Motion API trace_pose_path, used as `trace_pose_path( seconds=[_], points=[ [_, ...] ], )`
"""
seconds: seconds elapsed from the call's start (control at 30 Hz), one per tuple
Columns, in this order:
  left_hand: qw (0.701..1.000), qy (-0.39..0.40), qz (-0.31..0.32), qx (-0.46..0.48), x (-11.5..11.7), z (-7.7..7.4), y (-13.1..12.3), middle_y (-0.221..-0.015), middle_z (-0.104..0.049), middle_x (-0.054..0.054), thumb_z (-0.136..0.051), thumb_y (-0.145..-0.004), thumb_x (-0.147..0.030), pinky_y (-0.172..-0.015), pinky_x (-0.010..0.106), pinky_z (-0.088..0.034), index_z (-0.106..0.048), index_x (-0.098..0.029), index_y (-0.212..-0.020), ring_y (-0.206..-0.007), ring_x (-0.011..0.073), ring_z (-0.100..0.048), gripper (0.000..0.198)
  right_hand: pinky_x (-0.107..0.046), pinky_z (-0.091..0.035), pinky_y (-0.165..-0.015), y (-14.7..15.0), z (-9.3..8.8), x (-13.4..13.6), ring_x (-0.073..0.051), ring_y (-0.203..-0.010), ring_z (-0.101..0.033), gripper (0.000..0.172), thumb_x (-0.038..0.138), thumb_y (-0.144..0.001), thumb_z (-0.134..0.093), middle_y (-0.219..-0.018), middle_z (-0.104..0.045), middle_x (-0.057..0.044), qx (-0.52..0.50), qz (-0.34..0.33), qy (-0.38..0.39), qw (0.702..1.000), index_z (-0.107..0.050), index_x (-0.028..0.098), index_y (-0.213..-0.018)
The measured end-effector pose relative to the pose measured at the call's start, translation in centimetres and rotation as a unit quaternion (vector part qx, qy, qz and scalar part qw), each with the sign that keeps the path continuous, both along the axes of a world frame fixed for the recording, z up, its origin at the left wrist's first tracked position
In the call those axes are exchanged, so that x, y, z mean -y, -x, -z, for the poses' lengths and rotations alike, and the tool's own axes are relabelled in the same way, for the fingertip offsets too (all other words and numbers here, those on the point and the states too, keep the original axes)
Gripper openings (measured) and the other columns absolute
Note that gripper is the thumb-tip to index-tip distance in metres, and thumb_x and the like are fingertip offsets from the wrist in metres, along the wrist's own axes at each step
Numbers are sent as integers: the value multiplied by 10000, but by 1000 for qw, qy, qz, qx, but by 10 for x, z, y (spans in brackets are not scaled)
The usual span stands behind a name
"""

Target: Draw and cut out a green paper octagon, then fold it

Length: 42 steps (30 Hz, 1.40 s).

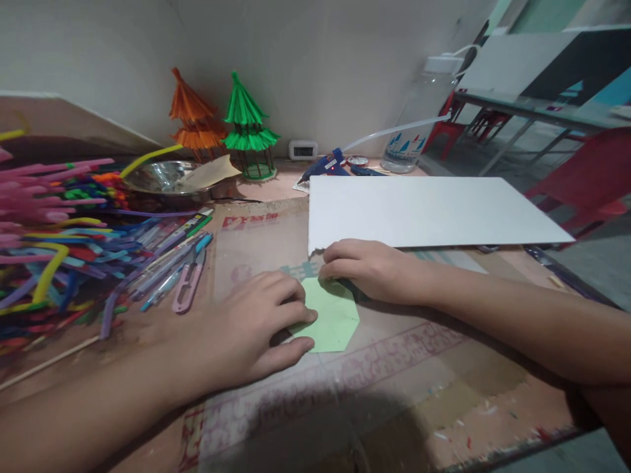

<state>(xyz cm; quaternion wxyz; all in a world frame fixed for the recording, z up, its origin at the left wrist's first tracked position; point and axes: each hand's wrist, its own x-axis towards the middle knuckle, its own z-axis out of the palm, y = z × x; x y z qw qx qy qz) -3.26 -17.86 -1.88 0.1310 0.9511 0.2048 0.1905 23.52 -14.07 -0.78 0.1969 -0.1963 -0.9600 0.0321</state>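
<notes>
A light green paper octagon [331, 322] lies flat on the work mat [266, 243]. My left hand [269, 318] rests over its left side, thumb and fingers apart, with the tips of thumb and forefinger on the paper. At the paper's top edge is my right hand [367, 266], its fingers bent and close together. The right thumb is hidden, so whatever those fingers may hold cannot be made out. Just beyond the right hand lies a white board [424, 210], its near left corner ragged.
Orange [192, 118] and green [250, 128] pagoda-like models stand by the wall, near a metal bowl [158, 180]. A glue gun [323, 164], small clock [303, 150] and water bottle [411, 125] are behind the board. Pink snips [189, 282], pens and pipe cleaners [49, 263] crowd the left.
</notes>
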Motion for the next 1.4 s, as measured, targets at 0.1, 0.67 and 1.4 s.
trace_pose_path(
  seconds=[0.1,0.67,1.4],
  points=[
    [1000,1,1,2,0,1,0,-1017,-628,77,-600,-997,-302,-868,407,-482,-685,-194,-1079,-964,249,-610,159,-309,-546,-861,0,0,1,-185,-987,-658,182,119,-1028,-506,-1042,-710,-111,-88,20,28,996,-684,148,-1058],
    [1000,0,5,-4,0,1,0,-1020,-629,84,-600,-991,-290,-858,415,-482,-695,-184,-1091,-972,266,-615,174,-349,-533,-848,-2,3,3,-217,-944,-630,270,88,-1026,-442,-1033,-712,-144,34,22,-53,998,-703,111,-1086],
    [1000,-25,3,-19,0,5,2,-1435,-640,148,-588,-997,-321,-1165,544,-396,-636,-164,-1235,-1344,318,-569,289,-339,-532,-795,-1,7,2,-187,-903,-613,161,94,-1009,-474,-997,-634,-90,-169,81,64,980,-586,170,-1096]
  ],
)
